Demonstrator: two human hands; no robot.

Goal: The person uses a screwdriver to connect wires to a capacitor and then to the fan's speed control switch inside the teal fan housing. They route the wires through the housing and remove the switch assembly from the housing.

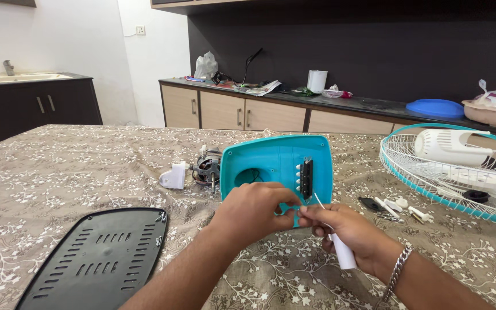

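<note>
Bright, even daylight, prob. from the left; white wall (76, 34) near blown out. Soft shadows under hands and teal panel (276, 163). Dark backsplash (345, 40) loses detail. Sharp centre, slight wide-angle stretch at edges.

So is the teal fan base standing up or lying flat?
Standing on edge: the teal fan base faces the camera, steadied by the left hand on the tablecloth.

Head view, down over table (58, 166)
</note>
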